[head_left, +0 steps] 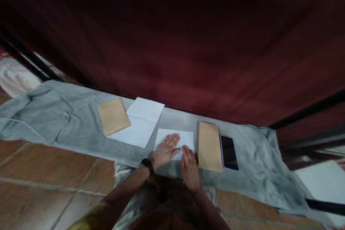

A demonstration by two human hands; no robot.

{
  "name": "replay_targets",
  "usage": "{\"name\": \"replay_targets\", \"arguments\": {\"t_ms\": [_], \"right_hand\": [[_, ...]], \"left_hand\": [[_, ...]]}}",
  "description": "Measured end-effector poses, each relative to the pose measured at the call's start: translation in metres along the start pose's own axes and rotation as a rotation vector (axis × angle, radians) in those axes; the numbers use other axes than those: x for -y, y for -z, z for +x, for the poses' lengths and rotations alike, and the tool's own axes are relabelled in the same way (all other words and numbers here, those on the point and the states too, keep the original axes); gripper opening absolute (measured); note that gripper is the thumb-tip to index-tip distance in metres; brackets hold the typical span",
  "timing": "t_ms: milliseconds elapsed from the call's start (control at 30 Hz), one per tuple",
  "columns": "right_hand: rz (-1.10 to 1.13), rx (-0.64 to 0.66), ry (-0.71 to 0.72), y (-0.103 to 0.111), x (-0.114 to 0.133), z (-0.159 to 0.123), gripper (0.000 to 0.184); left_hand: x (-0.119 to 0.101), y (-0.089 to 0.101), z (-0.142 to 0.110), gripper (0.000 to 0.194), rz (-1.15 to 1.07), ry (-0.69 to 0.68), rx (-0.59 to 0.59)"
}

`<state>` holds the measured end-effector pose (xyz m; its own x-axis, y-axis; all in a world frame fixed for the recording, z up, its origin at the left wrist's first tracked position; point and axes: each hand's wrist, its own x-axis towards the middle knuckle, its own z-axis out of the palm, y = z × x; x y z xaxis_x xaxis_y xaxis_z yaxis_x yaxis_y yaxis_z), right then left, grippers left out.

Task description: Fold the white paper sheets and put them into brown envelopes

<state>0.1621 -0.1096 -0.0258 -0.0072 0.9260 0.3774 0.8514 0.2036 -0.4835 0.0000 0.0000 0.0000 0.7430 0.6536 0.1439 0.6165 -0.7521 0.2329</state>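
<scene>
A white paper (187, 137) is laid flat on a long grey cloth (258, 161), directly in front of the person, and is pressed by both hands. The left hand (165, 150) is spread flat over its middle and left part, the fingers slightly apart and pointed away from the body; nothing is gripped. The right hand (190, 168) is laid on its right part, with the fingers held together and nothing clamped in them. The left thumb is set just beside the right fingertips; whether they are touching cannot be told. Part of the paper is hidden under the hands, so whether it is folded cannot be made out.

A black band (147, 165) is worn on the left wrist. To the left of the paper, a larger white sheet (144, 124) is opened out, marked by a crease across it, and its left edge is overlapped by a square brown paper (113, 116). To the right, a long brown paper (209, 147) is placed near the right hand, and a phone (229, 152) with a dark screen and purple edge is laid just beside it. The far side is closed off by a dark red curtain (175, 61). Below, a floor of brown tiles (54, 169) is seen.
</scene>
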Motion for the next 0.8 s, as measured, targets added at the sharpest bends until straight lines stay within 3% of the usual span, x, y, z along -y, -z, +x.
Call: {"name": "replay_targets", "arguments": {"t_ms": [200, 500, 667, 800], "right_hand": [[0.0, -0.019, -0.048, 0.0, 0.004, 0.003, 0.045], [0.085, 0.031, -0.109, 0.007, 0.007, 0.091, 0.046], [0.002, 0.242, 0.084, -0.003, 0.004, 0.077, 0.045], [-0.098, 0.298, 0.085, -0.007, 0.004, 0.062, 0.047]], "left_hand": [[-0.014, 0.002, -0.039, 0.06, -0.015, -0.109, -0.007], [-0.02, 0.007, -0.064, 0.066, -0.011, -0.164, 0.076], [-0.022, 0.004, -0.072, 0.067, 0.001, -0.161, 0.08], [-0.024, 0.002, -0.075, 0.067, -0.006, -0.164, 0.051]]}}
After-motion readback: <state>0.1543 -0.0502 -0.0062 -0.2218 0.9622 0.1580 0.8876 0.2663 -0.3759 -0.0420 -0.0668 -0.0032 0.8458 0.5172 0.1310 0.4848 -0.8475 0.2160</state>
